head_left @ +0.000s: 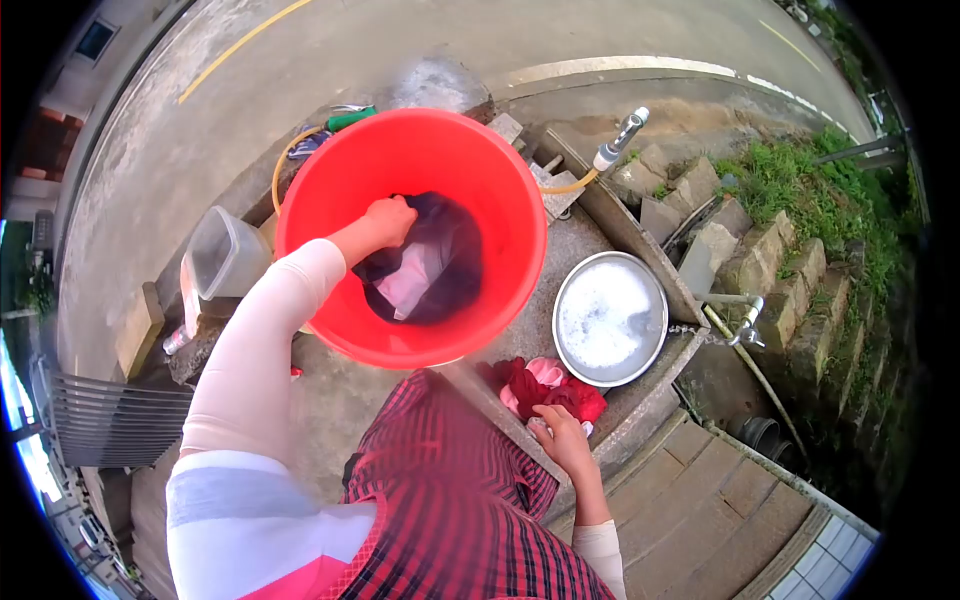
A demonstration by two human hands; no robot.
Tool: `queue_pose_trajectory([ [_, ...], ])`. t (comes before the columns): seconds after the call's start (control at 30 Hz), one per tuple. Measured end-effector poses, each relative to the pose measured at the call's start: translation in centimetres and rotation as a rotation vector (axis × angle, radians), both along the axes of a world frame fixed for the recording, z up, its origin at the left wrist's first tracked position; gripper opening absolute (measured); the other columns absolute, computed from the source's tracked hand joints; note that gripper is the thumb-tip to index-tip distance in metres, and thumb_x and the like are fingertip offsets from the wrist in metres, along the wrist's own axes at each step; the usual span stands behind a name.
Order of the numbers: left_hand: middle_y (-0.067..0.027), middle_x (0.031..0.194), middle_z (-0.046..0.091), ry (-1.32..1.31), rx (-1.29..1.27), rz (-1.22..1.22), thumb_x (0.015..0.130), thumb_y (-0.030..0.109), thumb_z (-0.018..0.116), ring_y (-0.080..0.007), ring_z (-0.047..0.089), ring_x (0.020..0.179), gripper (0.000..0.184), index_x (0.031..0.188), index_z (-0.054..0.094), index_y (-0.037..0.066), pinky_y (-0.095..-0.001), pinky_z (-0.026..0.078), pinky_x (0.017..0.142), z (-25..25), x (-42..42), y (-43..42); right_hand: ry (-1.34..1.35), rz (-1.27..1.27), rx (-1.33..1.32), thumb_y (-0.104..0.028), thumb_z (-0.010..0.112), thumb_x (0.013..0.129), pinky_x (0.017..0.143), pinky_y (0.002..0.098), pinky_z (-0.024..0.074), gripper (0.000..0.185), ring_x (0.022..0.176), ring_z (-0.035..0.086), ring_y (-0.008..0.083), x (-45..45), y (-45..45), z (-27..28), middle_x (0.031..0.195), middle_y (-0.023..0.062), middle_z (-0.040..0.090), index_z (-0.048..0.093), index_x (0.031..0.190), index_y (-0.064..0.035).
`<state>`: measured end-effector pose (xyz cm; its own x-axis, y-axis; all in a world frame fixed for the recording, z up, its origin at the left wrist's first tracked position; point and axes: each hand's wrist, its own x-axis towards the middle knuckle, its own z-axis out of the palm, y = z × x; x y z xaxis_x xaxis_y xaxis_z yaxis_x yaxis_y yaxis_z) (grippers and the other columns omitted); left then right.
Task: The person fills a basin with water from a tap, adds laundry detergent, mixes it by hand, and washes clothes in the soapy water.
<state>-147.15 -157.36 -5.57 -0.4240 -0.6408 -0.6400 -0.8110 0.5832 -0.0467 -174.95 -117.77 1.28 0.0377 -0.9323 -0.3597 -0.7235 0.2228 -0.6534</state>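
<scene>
Inside a big red plastic tub (300, 215), my left hand (390, 222) is closed on dark clothing (455, 235) at the bottom. A pale pink cloth (412, 280) lies on the dark pile. My right hand (562, 440) is at the edge of the concrete sink, its fingers loosely bent and somewhat apart against a heap of red and pink clothes (560, 390). Whether those fingertips pinch any cloth is not clear; no garment is lifted. Just beyond the heap stands a metal basin (663, 325) filled with white suds.
A hose with a spray nozzle (620, 138) rests at the sink's far wall. A tap (748, 325) sticks out at the right. To the left is a clear plastic container (225, 255). Stone blocks (775, 260) and grass border the right side, a road (400, 50) the far side.
</scene>
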Motion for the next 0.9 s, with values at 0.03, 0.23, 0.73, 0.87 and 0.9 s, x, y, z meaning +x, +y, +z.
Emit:
queue_pose_trajectory([
  [0.03,-0.0202,0.121,0.052,0.087,0.017,0.012,0.07,0.01,0.062,-0.0366,0.057,0.105,0.057,0.127,0.053,0.016,-0.0441,0.052,0.082,1.9,-0.1,-0.7,-0.011,-0.017,-0.034,-0.016,0.065,0.083,0.073,0.0383,0.0497,0.028,0.084,0.062,0.032,-0.2,-1.0,1.0,0.093,0.0167,0.063,0.061,0.108,-0.0031],
  [0.23,-0.0081,0.099,0.063,0.954,0.262,0.284,0.07,-0.002,0.051,-0.0175,0.06,0.089,0.041,0.109,0.062,0.003,-0.0296,0.049,0.081,23.7,0.9,-0.3,-0.188,-0.159,-0.289,-0.011,0.068,0.081,0.076,0.0344,0.0494,0.033,0.089,0.063,0.0247,0.3,-10.0,11.1,0.098,0.0143,0.064,0.06,0.111,-0.0007],
  [0.73,-0.0059,0.092,0.056,1.748,-0.411,-0.581,0.081,0.003,0.063,-0.015,0.054,0.089,0.02,0.101,0.062,0.004,-0.0286,0.042,0.078,45.2,-4.1,5.8,-0.695,-0.46,-0.646,0.009,0.049,0.075,0.07,0.0285,0.0487,0.031,0.076,0.063,0.0201,2.3,-25.6,21.2,0.085,0.0055,0.066,0.064,0.102,0.0048],
  [0.87,-0.0084,0.094,0.048,2.01,-0.034,-0.852,0.082,0.007,0.062,-0.023,0.046,0.094,0.016,0.097,0.061,0.007,-0.0334,0.036,0.085,44.6,-11.6,10.3,-1.22,-0.424,-0.658,0.01,0.047,0.075,0.097,0.0425,0.048,0.052,0.109,0.059,0.0293,-3.4,-23.1,33.2,0.114,0.0205,0.06,0.047,0.127,0.0045],
  [0.9,-0.0095,0.095,0.046,2.074,0.064,-0.898,0.082,0.008,0.061,-0.0257,0.043,0.096,0.014,0.096,0.062,0.009,-0.0359,0.034,0.087,44.4,-13.2,11.5,-1.229,-0.314,-0.638,0.005,0.049,0.08,0.1,0.0456,0.0447,0.054,0.115,0.055,0.0311,-2.0,-21.9,34.8,0.121,0.0216,0.055,0.041,0.133,0.0025],
])
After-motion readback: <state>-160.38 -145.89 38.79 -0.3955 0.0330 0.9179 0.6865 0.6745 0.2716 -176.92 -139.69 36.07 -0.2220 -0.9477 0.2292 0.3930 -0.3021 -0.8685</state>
